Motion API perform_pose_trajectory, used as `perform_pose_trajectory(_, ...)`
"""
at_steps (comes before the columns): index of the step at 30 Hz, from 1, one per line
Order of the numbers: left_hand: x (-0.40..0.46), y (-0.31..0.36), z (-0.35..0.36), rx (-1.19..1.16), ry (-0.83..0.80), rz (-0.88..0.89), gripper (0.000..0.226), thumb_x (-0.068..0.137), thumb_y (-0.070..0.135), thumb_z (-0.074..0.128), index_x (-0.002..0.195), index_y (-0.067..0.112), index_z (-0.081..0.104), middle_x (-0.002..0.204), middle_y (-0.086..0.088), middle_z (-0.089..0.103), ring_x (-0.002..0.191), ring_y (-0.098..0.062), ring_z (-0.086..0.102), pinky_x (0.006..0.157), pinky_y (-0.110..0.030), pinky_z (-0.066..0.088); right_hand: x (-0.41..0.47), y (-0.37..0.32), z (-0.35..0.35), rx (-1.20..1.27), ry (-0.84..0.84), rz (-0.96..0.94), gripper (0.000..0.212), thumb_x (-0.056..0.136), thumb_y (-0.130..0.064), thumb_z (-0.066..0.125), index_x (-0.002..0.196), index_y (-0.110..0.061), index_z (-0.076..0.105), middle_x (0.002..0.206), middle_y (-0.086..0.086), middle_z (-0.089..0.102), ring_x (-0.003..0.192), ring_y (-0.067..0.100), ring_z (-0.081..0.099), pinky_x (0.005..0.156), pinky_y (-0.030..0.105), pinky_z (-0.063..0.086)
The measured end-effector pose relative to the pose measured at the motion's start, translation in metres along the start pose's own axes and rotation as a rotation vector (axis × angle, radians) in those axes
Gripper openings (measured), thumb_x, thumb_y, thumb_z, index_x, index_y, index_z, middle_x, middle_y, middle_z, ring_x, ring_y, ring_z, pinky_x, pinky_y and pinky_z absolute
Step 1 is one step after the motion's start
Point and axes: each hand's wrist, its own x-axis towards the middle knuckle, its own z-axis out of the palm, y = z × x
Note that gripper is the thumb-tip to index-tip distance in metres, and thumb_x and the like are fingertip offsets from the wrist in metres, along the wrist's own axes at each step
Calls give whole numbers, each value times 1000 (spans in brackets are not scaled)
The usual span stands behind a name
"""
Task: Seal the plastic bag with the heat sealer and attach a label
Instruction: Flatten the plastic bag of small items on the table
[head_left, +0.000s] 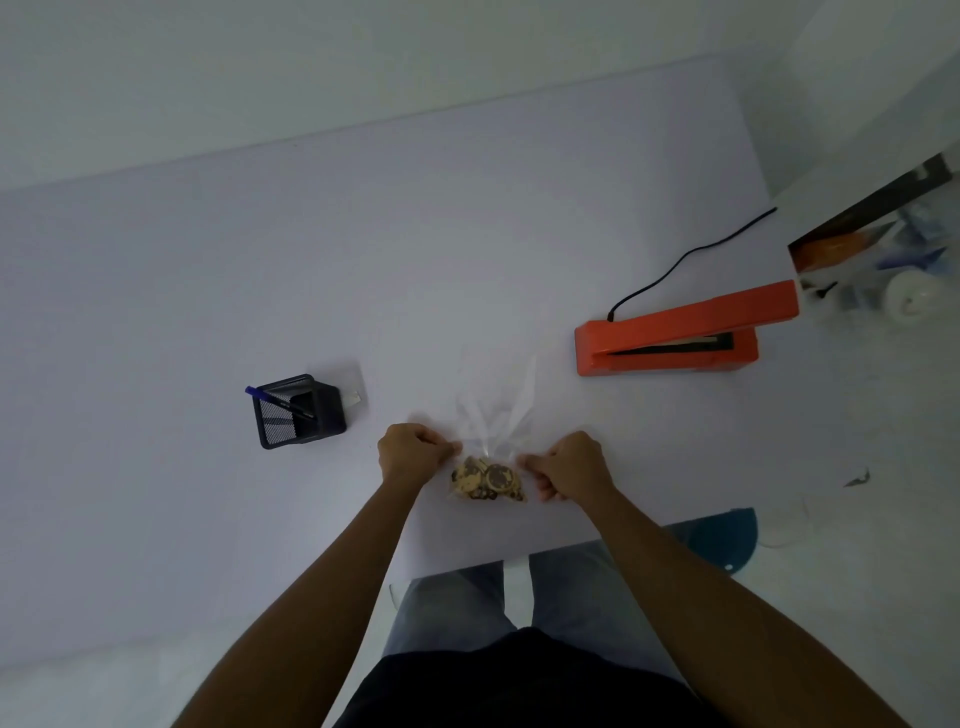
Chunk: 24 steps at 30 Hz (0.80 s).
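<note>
A clear plastic bag (494, 415) lies on the white table (363, 260) near its front edge, with brown cookies (488, 480) in its lower end. My left hand (413, 451) pinches the bag's left side just above the cookies. On the other side, my right hand (569, 465) pinches its right edge. The bag's open top fans away from me. An orange heat sealer (675, 340) sits at the right with its arm raised and a black cord (685, 257) running back. A small white label (354, 397) lies behind the pen holder.
A black mesh pen holder (298, 410) with a blue pen (280, 400) stands to the left of the bag. Beyond the table's right edge are an open drawer or shelf with clutter (872, 249) and a blue stool seat (719, 538).
</note>
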Motion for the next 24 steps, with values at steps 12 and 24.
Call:
perform_pose_trajectory(12,-57,7,51,811,21,738,21,95,31,60,101,13,68,100,-5,63,94,-22,55,80,-34,52,3,3,-1,-44,-50,-54,44,80,-39,81,68,3,74,57,12,72,45,18,68,46,25,55)
perform_pose_trajectory(24,-66,-3,60,987,-6,587,81,81,82,34,143,29,33,143,-26,36,126,-44,36,103,-51,36,0,-9,-6,499,-71,-179,42,101,-33,56,90,3,73,81,19,76,75,32,75,73,39,61)
